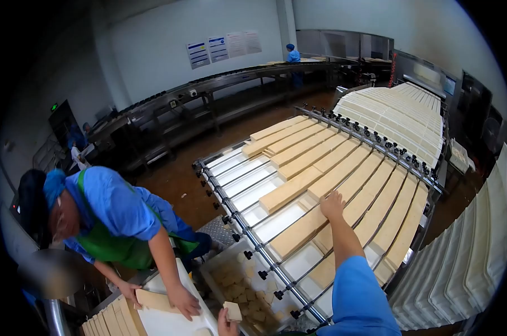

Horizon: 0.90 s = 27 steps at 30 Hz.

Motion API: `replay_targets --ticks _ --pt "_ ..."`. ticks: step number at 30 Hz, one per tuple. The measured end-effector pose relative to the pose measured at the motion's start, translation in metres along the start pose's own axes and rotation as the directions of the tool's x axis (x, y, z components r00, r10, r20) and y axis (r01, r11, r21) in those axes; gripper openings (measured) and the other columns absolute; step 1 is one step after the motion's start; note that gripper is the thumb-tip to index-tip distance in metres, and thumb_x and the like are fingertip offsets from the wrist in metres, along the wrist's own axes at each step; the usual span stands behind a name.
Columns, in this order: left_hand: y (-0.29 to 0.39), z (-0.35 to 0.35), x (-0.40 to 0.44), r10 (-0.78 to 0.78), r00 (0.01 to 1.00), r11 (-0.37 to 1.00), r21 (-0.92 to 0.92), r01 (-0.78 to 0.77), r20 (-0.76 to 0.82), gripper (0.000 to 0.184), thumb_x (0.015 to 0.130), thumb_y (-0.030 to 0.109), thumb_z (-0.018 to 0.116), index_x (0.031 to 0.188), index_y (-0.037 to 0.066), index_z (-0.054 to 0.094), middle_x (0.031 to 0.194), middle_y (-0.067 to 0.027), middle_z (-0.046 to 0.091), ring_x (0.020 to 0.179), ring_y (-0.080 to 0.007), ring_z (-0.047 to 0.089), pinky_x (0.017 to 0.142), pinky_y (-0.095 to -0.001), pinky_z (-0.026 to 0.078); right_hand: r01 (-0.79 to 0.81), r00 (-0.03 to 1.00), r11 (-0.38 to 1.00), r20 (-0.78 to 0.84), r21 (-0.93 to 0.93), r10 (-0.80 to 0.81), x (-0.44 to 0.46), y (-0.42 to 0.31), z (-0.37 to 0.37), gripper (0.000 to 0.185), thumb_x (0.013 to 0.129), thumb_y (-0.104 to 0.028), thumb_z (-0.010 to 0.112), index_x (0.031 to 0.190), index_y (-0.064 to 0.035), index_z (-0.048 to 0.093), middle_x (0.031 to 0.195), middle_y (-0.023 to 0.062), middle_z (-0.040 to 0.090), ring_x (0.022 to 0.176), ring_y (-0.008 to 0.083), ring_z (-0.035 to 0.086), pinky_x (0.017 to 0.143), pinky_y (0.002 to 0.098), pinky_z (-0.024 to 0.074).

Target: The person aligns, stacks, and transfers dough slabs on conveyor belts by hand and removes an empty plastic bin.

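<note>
My left hand (226, 323), low in the view, is closed on a small square pale piece (232, 311) beside a white bin. My right hand (333, 205) reaches out over the lane table, its fingers laid on the long pale slabs (347, 185); the fingertips are small and hard to make out. These slabs lie in rows between thin metal rods (270, 222), with some white bed (239, 175) showing at the left ends. Below, the bin (214, 274) holds many broken pale pieces (253, 299).
At the left a co-worker (119, 207) in blue with a green apron handles a pale slab (155, 301) above a white surface. A metal bar with black knobs (253, 238) edges the lane table. White stacked sheets (461, 269) stand on the right. Another person (293, 54) works by the far conveyor.
</note>
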<state>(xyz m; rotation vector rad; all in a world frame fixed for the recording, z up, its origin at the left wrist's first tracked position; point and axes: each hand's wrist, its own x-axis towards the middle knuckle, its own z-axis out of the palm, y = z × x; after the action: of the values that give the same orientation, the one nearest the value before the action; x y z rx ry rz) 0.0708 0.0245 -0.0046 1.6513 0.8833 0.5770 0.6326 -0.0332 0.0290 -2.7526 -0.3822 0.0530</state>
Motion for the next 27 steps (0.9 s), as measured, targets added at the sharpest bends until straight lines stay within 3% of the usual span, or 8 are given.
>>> replay_targets --ticks 3,5,7,11,17,19,23,27 --pt "-0.028 -0.015 -0.005 0.376 0.925 0.793 0.536 -0.289 -0.058 0.045 0.091 0.013 0.052 0.132 -0.001 0.042 0.130 -0.0175 0.047 0.117 -0.0274 0.048 0.099 -0.0357 0.039 -0.080 0.992 0.989 -0.090 0.126 0.091 -0.018 -0.009 0.004 0.064 0.090 -0.038 0.038 0.142 -0.0007 0.030 0.149 0.0178 0.026 0.140 0.0336 0.020 0.111 0.0529 0.0136" --pt "-0.016 -0.025 -0.009 0.205 0.975 0.928 0.334 -0.166 -0.084 0.045 0.090 0.013 0.053 0.132 0.001 0.042 0.132 -0.0200 0.045 0.120 -0.0310 0.045 0.102 -0.0376 0.037 0.122 0.963 0.989 -0.249 0.078 -0.099 -0.046 -0.018 0.020 0.056 0.087 -0.031 0.047 0.133 -0.0004 0.041 0.137 0.0217 0.041 0.133 0.0359 0.030 0.109 0.0535 0.0180" --pt "0.066 -0.040 -0.011 -0.377 0.925 0.912 0.155 0.380 -0.052 0.047 0.089 0.015 0.055 0.132 0.001 0.043 0.134 -0.0230 0.042 0.127 -0.0339 0.039 0.107 -0.0396 0.030 0.312 0.920 0.944 -0.284 0.108 -0.272 -0.093 -0.029 0.026 0.049 0.084 -0.025 0.051 0.126 -0.0014 0.047 0.126 0.0209 0.048 0.126 0.0345 0.038 0.105 0.0537 0.0219" --pt "-0.016 -0.075 0.000 0.160 0.884 0.975 0.209 -0.072 -0.439 0.027 0.082 -0.006 0.056 0.109 -0.001 0.059 0.103 -0.0109 0.058 0.092 -0.0174 0.058 0.079 -0.0277 0.048 0.668 0.744 0.677 -0.289 0.308 -0.602 -0.205 -0.077 0.007 0.023 0.080 -0.016 0.058 0.100 -0.0067 0.063 0.093 0.0111 0.062 0.103 0.0279 0.055 0.095 0.0490 0.0286" --pt "-0.042 -0.126 -0.036 0.009 0.765 0.998 0.053 0.032 -0.644 0.025 0.087 0.002 0.057 0.112 -0.002 0.057 0.092 -0.0080 0.063 0.085 -0.0142 0.060 0.075 -0.0256 0.049 0.758 0.568 0.470 -0.104 0.453 -0.816 -0.317 -0.112 0.032 0.016 0.084 -0.009 0.055 0.098 -0.0080 0.063 0.086 0.0042 0.064 0.091 0.0216 0.057 0.098 0.0438 0.0256" --pt "-0.052 -0.152 -0.047 -0.133 0.712 0.991 -0.082 0.106 -0.690 0.026 0.087 0.004 0.058 0.113 0.000 0.058 0.098 -0.0107 0.063 0.087 -0.0170 0.060 0.074 -0.0271 0.049 0.697 0.553 0.491 0.044 0.522 -0.832 -0.339 -0.129 0.042 0.018 0.086 -0.009 0.054 0.101 -0.0069 0.063 0.087 0.0038 0.064 0.092 0.0205 0.057 0.100 0.0441 0.0244" --pt "-0.090 -0.215 -0.075 0.092 0.477 0.829 0.332 0.449 -0.874 0.048 0.078 0.016 0.069 0.121 0.001 0.052 0.113 -0.0209 0.056 0.110 -0.0332 0.052 0.094 -0.0417 0.040 0.783 0.407 0.363 0.025 0.505 -0.913 -0.385 -0.174 0.065 0.023 0.085 -0.014 0.056 0.105 -0.0058 0.061 0.097 0.0066 0.063 0.098 0.0220 0.056 0.101 0.0426 0.0248" --pt "-0.127 -0.268 -0.104 -0.227 0.255 0.607 0.068 0.792 -0.940 0.068 0.070 0.021 0.076 0.125 -0.001 0.041 0.124 -0.0248 0.040 0.115 -0.0417 0.039 0.096 -0.0466 0.037 0.813 0.253 0.220 0.014 0.539 -0.967 -0.425 -0.220 0.104 0.024 0.082 -0.018 0.059 0.103 -0.0063 0.062 0.102 0.0091 0.062 0.103 0.0252 0.054 0.098 0.0414 0.0290"
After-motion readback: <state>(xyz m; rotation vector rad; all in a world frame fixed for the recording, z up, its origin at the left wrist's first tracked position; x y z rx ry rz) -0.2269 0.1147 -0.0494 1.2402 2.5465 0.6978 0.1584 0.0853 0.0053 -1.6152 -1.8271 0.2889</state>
